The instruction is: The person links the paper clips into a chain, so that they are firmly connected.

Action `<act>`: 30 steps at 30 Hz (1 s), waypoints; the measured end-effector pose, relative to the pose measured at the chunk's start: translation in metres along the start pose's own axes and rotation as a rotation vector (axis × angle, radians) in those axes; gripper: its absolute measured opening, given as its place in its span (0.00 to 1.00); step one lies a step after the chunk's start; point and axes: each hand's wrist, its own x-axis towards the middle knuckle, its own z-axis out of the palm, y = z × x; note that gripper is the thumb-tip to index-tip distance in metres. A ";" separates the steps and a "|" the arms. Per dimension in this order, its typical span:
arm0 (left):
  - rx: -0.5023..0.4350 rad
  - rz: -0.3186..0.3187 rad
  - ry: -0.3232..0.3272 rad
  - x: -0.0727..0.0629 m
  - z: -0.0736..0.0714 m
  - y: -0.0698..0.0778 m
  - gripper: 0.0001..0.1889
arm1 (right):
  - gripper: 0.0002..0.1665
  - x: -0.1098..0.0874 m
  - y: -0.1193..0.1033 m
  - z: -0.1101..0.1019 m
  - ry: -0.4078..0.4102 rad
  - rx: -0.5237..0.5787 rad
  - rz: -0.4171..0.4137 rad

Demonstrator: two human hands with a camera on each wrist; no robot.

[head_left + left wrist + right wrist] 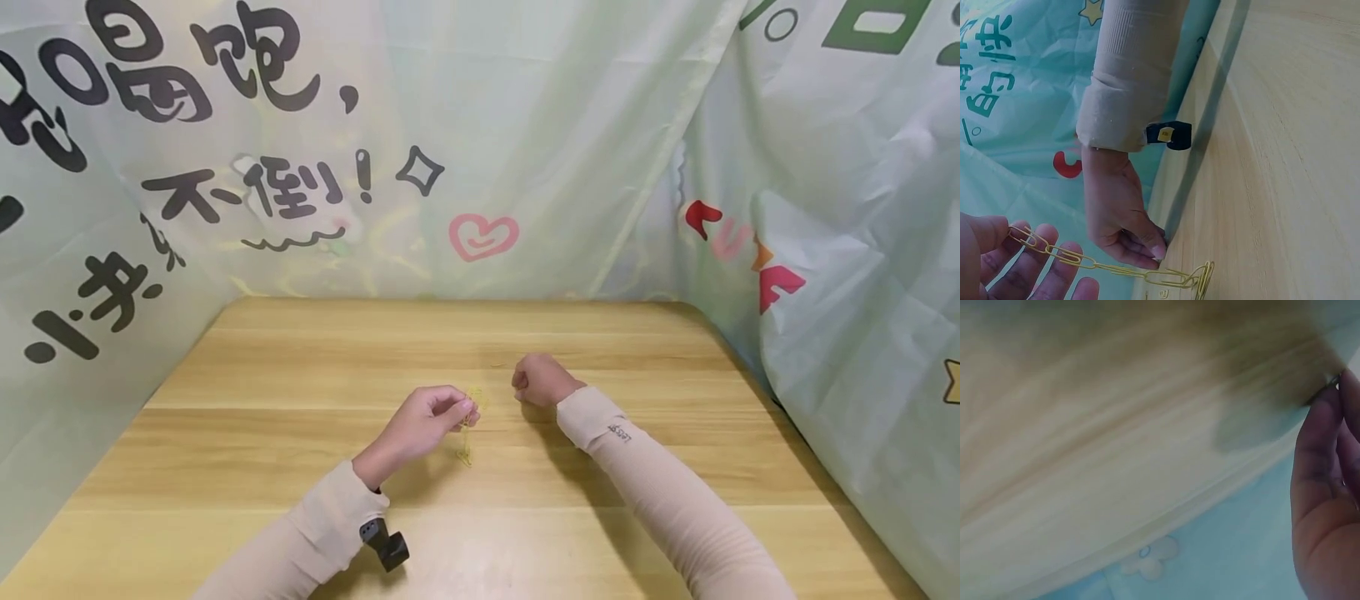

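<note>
A chain of yellow paper clips [1110, 267] hangs from my left hand [431, 423], which pinches its top end between thumb and index finger. In the left wrist view the other fingers of that hand are spread behind the chain, and its far end dangles over the table. To the right, close over the tabletop, is my right hand [546, 380], with curled fingers and tips pressed together. The right wrist view shows a small, thin, dark piece [1334, 381] pinched at those fingertips; its kind is too blurred to tell.
A tiny thin curved piece [498, 364] lies on the wooden table [337, 358], beyond both hands. Printed cloth [570, 150] stands along the table's back and sides. A black camera mount [386, 546] sits on the left wrist.
</note>
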 end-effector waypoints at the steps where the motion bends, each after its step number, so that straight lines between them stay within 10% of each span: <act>1: -0.001 0.002 0.000 0.000 0.000 0.000 0.11 | 0.07 0.000 -0.001 -0.001 0.002 -0.002 0.002; 30: -0.006 0.000 -0.008 -0.001 0.000 0.000 0.10 | 0.18 0.001 0.000 -0.005 -0.061 -0.092 0.050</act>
